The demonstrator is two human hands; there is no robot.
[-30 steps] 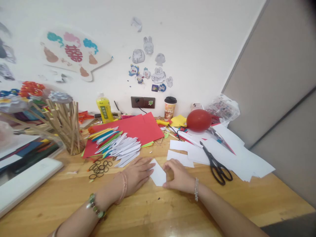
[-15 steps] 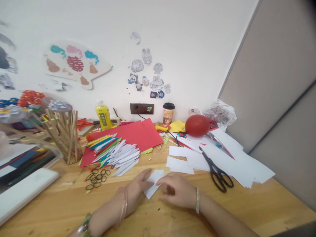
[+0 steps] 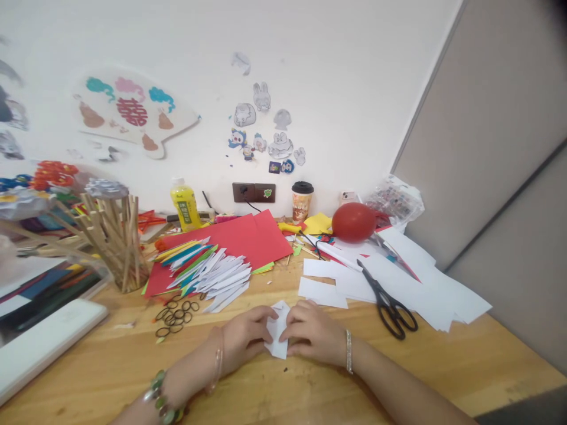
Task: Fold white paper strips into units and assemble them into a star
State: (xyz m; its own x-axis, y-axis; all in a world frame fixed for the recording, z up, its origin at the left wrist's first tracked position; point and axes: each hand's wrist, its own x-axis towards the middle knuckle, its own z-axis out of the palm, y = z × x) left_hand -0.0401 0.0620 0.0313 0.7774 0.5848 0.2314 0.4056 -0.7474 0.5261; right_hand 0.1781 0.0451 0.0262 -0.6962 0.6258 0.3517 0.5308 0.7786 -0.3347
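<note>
A small piece of white paper (image 3: 278,336) with a folded-in upper corner stands between my hands above the wooden table. My left hand (image 3: 245,336) grips its left edge with thumb and fingers. On the opposite edge, the fingers of my right hand (image 3: 311,332) are closed, with the thumb low near the bottom corner. Beyond my left hand lies a pile of folded white paper strips (image 3: 225,277), with coloured strips (image 3: 190,260) beside it. Cut white paper rectangles (image 3: 323,292) lie just past my right hand.
Black-handled scissors (image 3: 390,307) rest on white sheets at right. Black rubber rings (image 3: 175,319) lie at left, near a holder of wooden sticks (image 3: 126,248). Farther back are red paper (image 3: 266,242), a yellow bottle (image 3: 185,203), a lidded cup (image 3: 302,202) and a red balloon (image 3: 353,222).
The paper has turned more upright, and its upper corner now looks folded. My right hand has closed in on the right edge; my left fingers have shifted along the left edge.
</note>
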